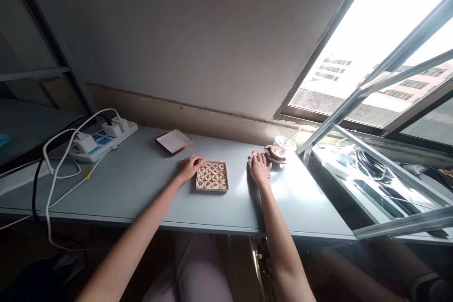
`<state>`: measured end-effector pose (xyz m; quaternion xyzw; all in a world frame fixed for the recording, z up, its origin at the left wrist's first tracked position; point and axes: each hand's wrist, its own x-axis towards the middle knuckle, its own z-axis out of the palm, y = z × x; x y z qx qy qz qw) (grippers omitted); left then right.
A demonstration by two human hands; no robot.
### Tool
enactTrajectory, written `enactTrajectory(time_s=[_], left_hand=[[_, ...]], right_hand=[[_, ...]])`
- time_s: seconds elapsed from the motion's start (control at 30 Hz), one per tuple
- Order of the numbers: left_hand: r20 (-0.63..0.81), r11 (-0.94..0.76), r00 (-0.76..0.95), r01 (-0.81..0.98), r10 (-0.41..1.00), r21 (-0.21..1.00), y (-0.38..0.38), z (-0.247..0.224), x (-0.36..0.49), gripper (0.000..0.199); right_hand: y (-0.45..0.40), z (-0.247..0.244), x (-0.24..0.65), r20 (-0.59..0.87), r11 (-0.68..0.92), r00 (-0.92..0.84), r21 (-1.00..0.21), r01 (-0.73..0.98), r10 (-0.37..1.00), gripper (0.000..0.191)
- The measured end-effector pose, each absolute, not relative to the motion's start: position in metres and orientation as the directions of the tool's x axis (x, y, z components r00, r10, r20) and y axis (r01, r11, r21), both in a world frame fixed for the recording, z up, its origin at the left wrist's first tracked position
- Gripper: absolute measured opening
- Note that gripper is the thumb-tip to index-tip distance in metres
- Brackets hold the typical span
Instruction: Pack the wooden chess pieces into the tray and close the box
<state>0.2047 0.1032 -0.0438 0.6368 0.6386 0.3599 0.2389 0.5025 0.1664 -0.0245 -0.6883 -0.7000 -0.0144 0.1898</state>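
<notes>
A shallow open box [212, 190] on the table holds rows of round wooden xiangqi pieces [215, 177] marked with dark characters. My left hand [190, 169] is at its far left corner. The fingers curl together there, with the tips on a xiangqi piece [202, 163]. Off to the right, my right hand [260, 169] lies palm down, fingers somewhat spread, over loose xiangqi pieces [254, 154]. The hand covers most of these; a few show past its fingertips and beside the wrist.
A box lid [174, 142] lies inside up behind my left hand. Beyond my right hand, a clear lidded cup [282, 144] stands by a brown dish-like object [275, 156]. At left, a power strip [102, 140] trails white cables. A metal frame [339, 118] borders the right side.
</notes>
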Motion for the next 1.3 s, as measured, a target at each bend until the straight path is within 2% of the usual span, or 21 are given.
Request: enactTrajectory(time_s=[0.2,0.33,0.47,0.6,0.7,0.8,0.87,1.0,1.13,1.2,1.3], left_hand=[[0.117,-0.056,-0.059,0.613,0.991,0.788,0.104,-0.041,0.203,0.028],[0.108,-0.050,-0.062,0.598,0.992,0.800,0.103,-0.040,0.203,0.028],[0.101,-0.046,-0.067,0.563,0.993,0.825,0.102,-0.041,0.202,0.037],[0.142,-0.093,-0.066,0.482,0.988,0.871,0.101,-0.044,0.196,0.043],[0.202,-0.098,-0.126,0.564,0.971,0.820,0.101,-0.043,0.191,0.037],[0.241,-0.135,-0.067,0.669,0.968,0.731,0.100,-0.039,0.190,0.025],[0.235,-0.168,0.001,0.706,0.972,0.688,0.097,-0.035,0.191,0.027],[0.210,-0.165,0.032,0.737,0.977,0.655,0.092,-0.029,0.194,0.029],[0.195,-0.158,0.039,0.750,0.980,0.642,0.090,-0.025,0.194,0.030],[0.187,-0.153,0.043,0.763,0.982,0.628,0.090,-0.025,0.193,0.031],[0.180,-0.151,0.049,0.777,0.982,0.611,0.090,-0.027,0.191,0.031]], right_hand=[[0.164,-0.031,0.505,0.363,0.108,-0.059,-0.115,0.987,0.930,0.030],[0.161,-0.032,0.500,0.365,0.105,-0.053,-0.124,0.987,0.929,0.032],[0.164,-0.029,0.495,0.393,0.118,-0.035,-0.188,0.975,0.919,0.034],[0.158,-0.019,0.477,0.362,0.185,-0.050,-0.347,0.920,0.931,0.038],[0.145,-0.010,0.449,0.362,0.350,-0.203,-0.406,0.844,0.910,0.036],[0.133,-0.005,0.419,0.344,0.494,-0.380,-0.359,0.792,0.859,0.032],[0.129,-0.005,0.403,0.306,0.517,-0.429,-0.327,0.791,0.850,0.029],[0.125,-0.009,0.386,0.278,0.512,-0.440,-0.298,0.805,0.854,0.024],[0.126,-0.009,0.397,0.304,0.507,-0.425,-0.284,0.814,0.853,0.030],[0.131,-0.008,0.415,0.327,0.449,-0.358,-0.271,0.851,0.875,0.030],[0.142,-0.007,0.453,0.369,0.271,-0.168,-0.246,0.931,0.914,0.034]])
